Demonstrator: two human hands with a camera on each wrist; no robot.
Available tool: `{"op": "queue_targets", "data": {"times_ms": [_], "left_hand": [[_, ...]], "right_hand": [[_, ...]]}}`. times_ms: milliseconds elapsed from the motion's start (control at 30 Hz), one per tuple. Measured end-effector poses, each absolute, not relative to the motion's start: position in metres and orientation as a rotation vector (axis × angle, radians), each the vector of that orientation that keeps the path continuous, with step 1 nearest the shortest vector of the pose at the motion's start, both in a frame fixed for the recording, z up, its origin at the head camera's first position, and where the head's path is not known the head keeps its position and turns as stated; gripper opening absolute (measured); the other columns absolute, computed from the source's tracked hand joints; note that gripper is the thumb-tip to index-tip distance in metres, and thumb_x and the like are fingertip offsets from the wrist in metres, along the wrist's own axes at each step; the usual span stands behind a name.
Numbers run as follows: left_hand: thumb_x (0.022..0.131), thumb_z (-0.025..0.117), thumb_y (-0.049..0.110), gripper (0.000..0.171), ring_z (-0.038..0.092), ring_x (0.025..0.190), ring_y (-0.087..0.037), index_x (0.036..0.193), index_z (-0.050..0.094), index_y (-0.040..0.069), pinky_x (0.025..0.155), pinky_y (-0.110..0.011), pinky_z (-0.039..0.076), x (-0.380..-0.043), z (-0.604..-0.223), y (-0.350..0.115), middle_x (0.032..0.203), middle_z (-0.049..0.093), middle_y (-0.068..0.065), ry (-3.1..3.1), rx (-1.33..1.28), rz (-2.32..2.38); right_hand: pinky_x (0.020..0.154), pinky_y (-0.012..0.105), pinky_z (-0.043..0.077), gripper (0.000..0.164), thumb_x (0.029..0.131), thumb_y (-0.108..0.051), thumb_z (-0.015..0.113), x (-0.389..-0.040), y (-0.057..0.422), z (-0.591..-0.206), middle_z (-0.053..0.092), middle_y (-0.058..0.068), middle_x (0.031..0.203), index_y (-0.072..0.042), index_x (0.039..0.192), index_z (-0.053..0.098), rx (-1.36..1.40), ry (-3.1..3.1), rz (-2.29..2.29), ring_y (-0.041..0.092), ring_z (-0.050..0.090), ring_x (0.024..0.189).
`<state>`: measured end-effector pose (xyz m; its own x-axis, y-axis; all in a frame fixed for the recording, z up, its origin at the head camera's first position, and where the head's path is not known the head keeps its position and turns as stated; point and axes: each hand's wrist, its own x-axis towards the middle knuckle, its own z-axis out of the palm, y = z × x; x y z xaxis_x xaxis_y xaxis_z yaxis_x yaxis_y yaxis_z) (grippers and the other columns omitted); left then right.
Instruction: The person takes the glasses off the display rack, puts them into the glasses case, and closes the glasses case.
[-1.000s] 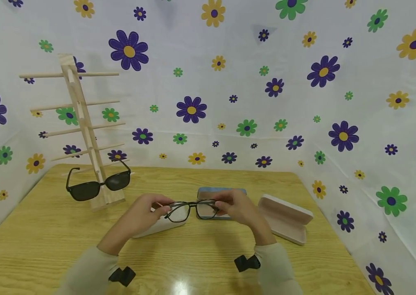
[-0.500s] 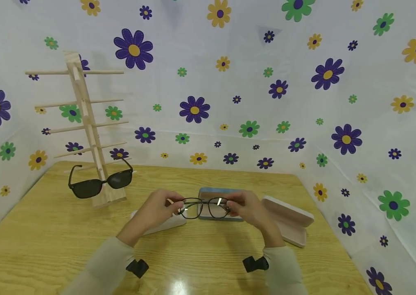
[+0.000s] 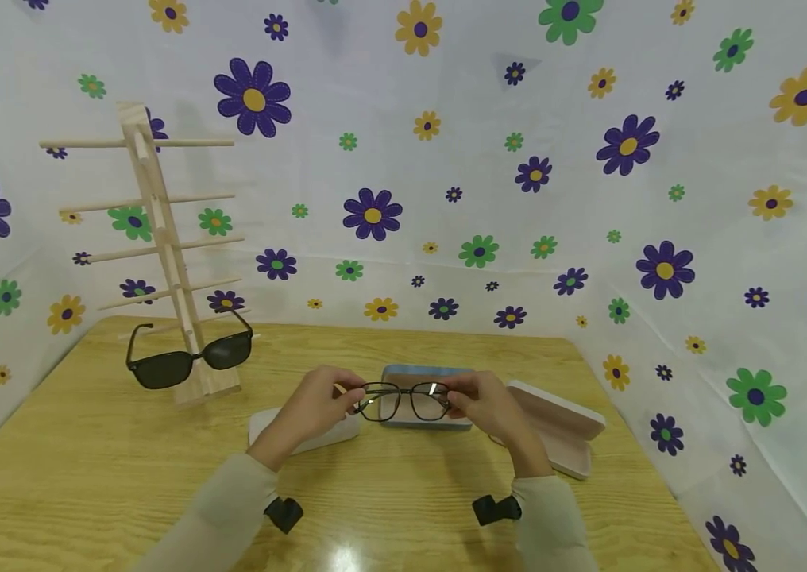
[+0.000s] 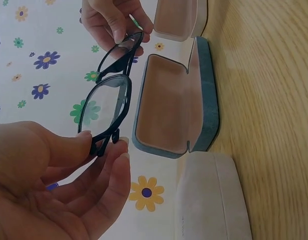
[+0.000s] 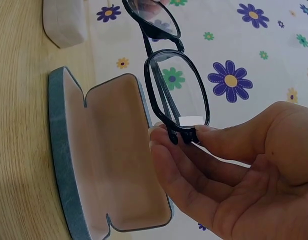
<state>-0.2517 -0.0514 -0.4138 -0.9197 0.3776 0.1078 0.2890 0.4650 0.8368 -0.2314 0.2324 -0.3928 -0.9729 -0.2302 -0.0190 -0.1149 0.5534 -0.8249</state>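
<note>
A pair of black-framed eyeglasses (image 3: 406, 390) with clear lenses is held up between both hands. My left hand (image 3: 314, 409) pinches its left end between thumb and fingers, and my right hand (image 3: 487, 409) pinches the right end. Seen from the right wrist, the temples (image 5: 166, 95) lie folded behind the lenses. Behind and just below the glasses, a blue-green glasses case (image 4: 210, 100) stands open, with a bare pinkish lining (image 5: 121, 150). The glasses are apart from it.
At the left, a wooden display stand (image 3: 160, 214) with several pegs carries dark sunglasses (image 3: 164, 370) on its lowest visible part. A closed white case (image 3: 328, 435) lies by my left hand. Another white case (image 3: 568, 433) lies open at the right. Flowered cloth encloses the wooden table (image 3: 375, 500).
Both hands have shifted right with the eyeglasses, the left hand more, and the glasses now hang in front of the blue-green case. The view has wobbled slightly.
</note>
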Motion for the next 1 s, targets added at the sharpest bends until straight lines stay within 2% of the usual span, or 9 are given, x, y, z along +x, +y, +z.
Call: {"op": "queue_targets", "data": {"times_ms": [133, 300, 500, 733, 1000], "left_hand": [[0.102, 0.063, 0.007, 0.021, 0.072, 0.079, -0.024, 0.118, 0.074, -0.001, 0.064, -0.026, 0.058, -0.254, -0.417, -0.046, 0.096, 0.073, -0.010, 2.604, 0.577, 1.460], [0.101, 0.064, 0.005, 0.021, 0.073, 0.080, -0.025, 0.118, 0.074, -0.002, 0.065, -0.027, 0.058, -0.257, -0.419, -0.040, 0.101, 0.074, -0.012, 2.606, 0.573, 1.461], [0.100, 0.066, 0.006, 0.020, 0.074, 0.080, -0.025, 0.117, 0.074, -0.001, 0.065, -0.028, 0.058, -0.263, -0.422, -0.033, 0.104, 0.074, -0.012, 2.616, 0.560, 1.444], [0.098, 0.067, 0.002, 0.020, 0.073, 0.077, -0.016, 0.116, 0.074, -0.002, 0.068, -0.029, 0.060, -0.267, -0.423, -0.025, 0.102, 0.074, -0.012, 2.613, 0.542, 1.429], [0.096, 0.068, -0.002, 0.018, 0.072, 0.075, -0.015, 0.112, 0.075, -0.003, 0.068, -0.029, 0.060, -0.272, -0.429, -0.017, 0.100, 0.075, -0.014, 2.638, 0.554, 1.402]], "right_hand": [[0.084, 0.038, 0.063, 0.029, 0.104, 0.003, 0.053, -0.233, 0.236, -0.395, 0.071, 0.028, 0.118, 0.015, 0.130, 0.062, -0.281, 2.666, -1.388, 0.031, 0.075, 0.097], [0.084, 0.036, 0.063, 0.028, 0.104, 0.004, 0.053, -0.236, 0.241, -0.398, 0.072, 0.027, 0.117, 0.015, 0.128, 0.063, -0.255, 2.668, -1.378, 0.030, 0.075, 0.096], [0.086, 0.044, 0.063, 0.027, 0.103, 0.005, 0.054, -0.239, 0.246, -0.402, 0.072, 0.027, 0.115, 0.014, 0.126, 0.065, -0.216, 2.678, -1.369, 0.032, 0.075, 0.093], [0.084, 0.048, 0.062, 0.024, 0.102, 0.006, 0.055, -0.242, 0.251, -0.406, 0.073, 0.024, 0.109, 0.012, 0.121, 0.068, -0.181, 2.727, -1.331, 0.035, 0.074, 0.088], [0.083, 0.046, 0.063, 0.024, 0.101, 0.008, 0.055, -0.243, 0.254, -0.410, 0.071, 0.027, 0.111, 0.013, 0.120, 0.068, -0.162, 2.749, -1.320, 0.037, 0.074, 0.089]]}}
